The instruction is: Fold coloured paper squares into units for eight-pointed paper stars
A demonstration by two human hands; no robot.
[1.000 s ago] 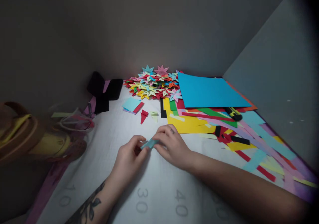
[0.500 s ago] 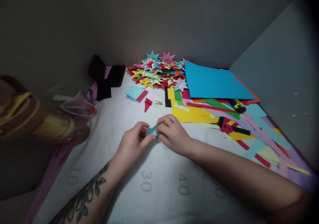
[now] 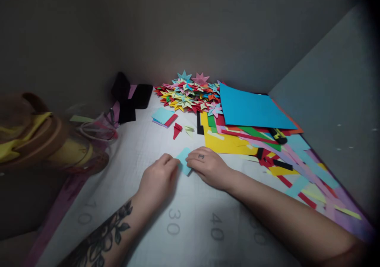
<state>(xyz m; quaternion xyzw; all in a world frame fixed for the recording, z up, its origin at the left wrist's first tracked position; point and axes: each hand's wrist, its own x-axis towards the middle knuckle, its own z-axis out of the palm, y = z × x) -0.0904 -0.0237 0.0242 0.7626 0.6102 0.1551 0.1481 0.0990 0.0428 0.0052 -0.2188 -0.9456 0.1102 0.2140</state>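
Note:
A small light blue paper square [image 3: 184, 161] lies flat on the white cutting mat [image 3: 184, 219]. My left hand [image 3: 157, 180] presses its left edge with curled fingers. My right hand [image 3: 209, 168] pinches its right edge, fingers closed on it. Beyond them lie a red folded piece [image 3: 177, 130] and a pale green folded piece [image 3: 189, 130]. A small stack of light blue and red squares [image 3: 164, 116] sits farther back.
A heap of folded paper stars [image 3: 190, 95] lies at the back. A large blue sheet [image 3: 252, 108] tops coloured sheets and strips [image 3: 297, 168] on the right. A yellow-black cutter [image 3: 277, 135] lies there. Black objects [image 3: 130, 97] and a brown-yellow bag [image 3: 35, 136] are on the left.
The blue paper was folded up between my fingertips; now it lies opened flat on the mat, with both hands pressing its edges.

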